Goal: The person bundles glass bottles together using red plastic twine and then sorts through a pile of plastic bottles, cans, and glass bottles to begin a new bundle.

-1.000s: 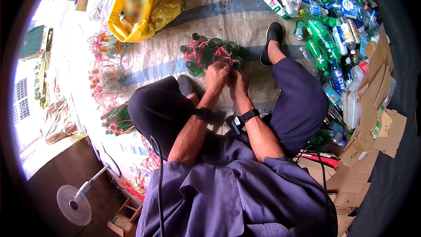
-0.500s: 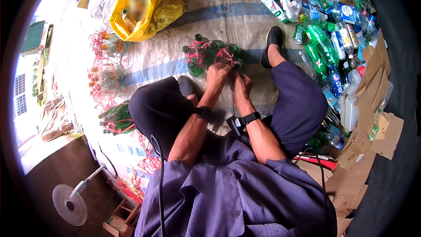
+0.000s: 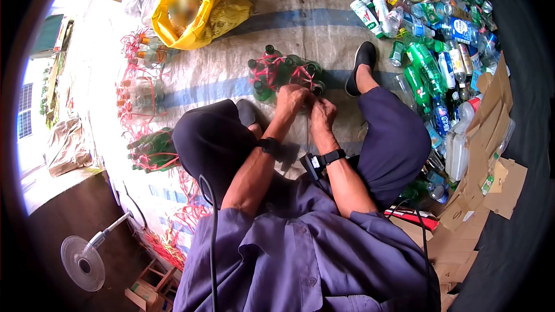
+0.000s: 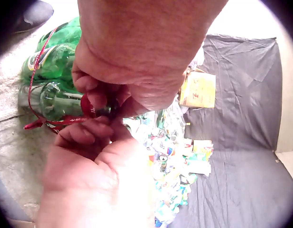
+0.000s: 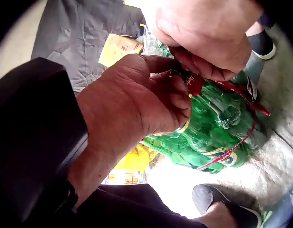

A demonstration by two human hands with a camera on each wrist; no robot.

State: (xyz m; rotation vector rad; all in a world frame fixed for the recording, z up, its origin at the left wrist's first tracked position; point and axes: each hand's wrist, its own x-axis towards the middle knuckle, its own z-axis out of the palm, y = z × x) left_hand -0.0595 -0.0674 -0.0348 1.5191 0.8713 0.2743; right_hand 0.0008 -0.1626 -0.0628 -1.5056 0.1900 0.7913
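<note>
A bundle of green glass bottles (image 3: 262,91) stands upright on the ground sheet between my feet, with red plastic string (image 3: 267,74) looped round it. My left hand (image 3: 293,99) and right hand (image 3: 322,117) meet at the near side of the bundle. In the left wrist view, both hands pinch the string (image 4: 70,120) beside the neck of the nearest bottle (image 4: 56,100). The right wrist view shows my left hand (image 5: 130,97) with fingers curled at that neck, my right hand (image 5: 203,38) above it. The string's ends are hidden by the fingers.
Further tied bundles of clear bottles (image 3: 141,95) and green bottles (image 3: 153,153) line the left side. A yellow bag (image 3: 217,11) stands ahead. Loose bottles and cans (image 3: 425,69) are heaped on the right behind cardboard (image 3: 483,138). A fan (image 3: 82,263) stands back left.
My hands come together, part slightly half a second ago, and are close together again now. The bundle stays between my feet; the whole view has shifted slightly with my head.
</note>
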